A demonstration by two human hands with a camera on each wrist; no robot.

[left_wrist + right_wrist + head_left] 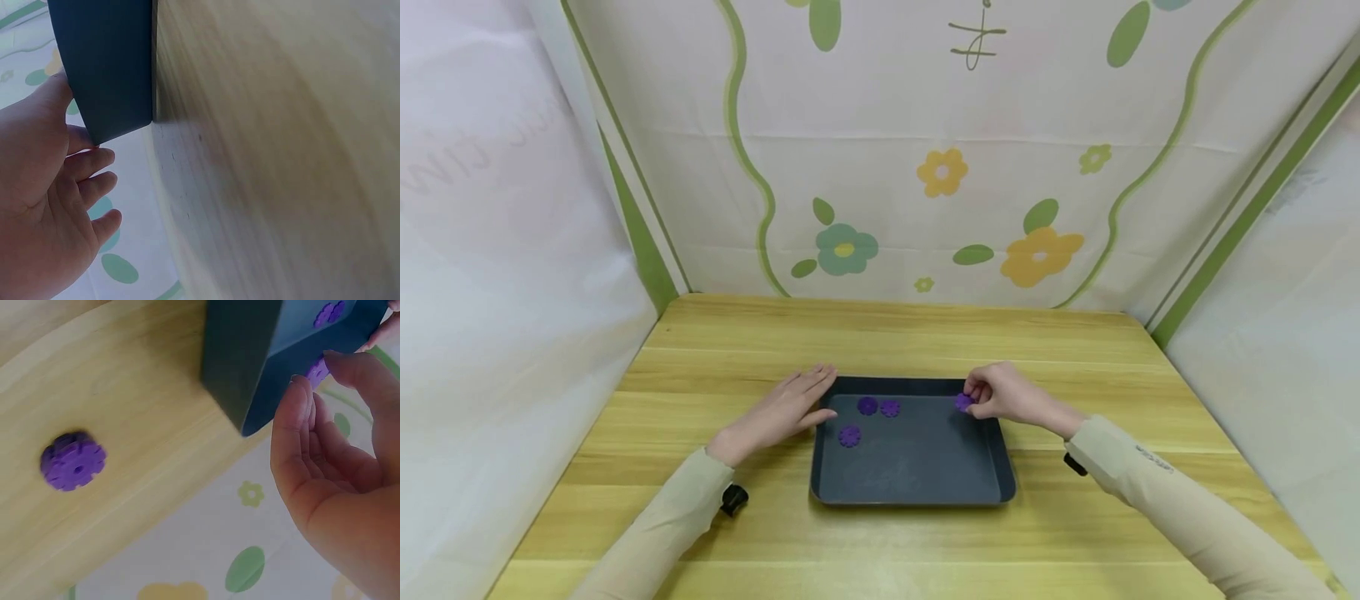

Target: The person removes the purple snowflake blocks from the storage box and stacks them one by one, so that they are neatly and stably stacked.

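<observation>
Near the back right corner of a dark grey tray (917,467), my right hand (1006,395) pinches a purple notched disc (963,402) between thumb and fingertips. In the right wrist view the pinched disc (318,374) shows just beyond the fingertips, close to the tray wall (234,369). Three more purple discs lie inside the tray: a darker one (867,406), one beside it (891,408), and one nearer the front (850,436). My left hand (782,410) rests at the back left corner, fingers extended and thumb over the left rim; its fingers touch the tray corner (112,75).
On the wooden table (760,533), to the right of the tray, sits a small pile of purple discs (75,464), hidden from the head view by the right hand and arm. A printed cloth wall (880,208) rises behind the table, with cloth on both sides.
</observation>
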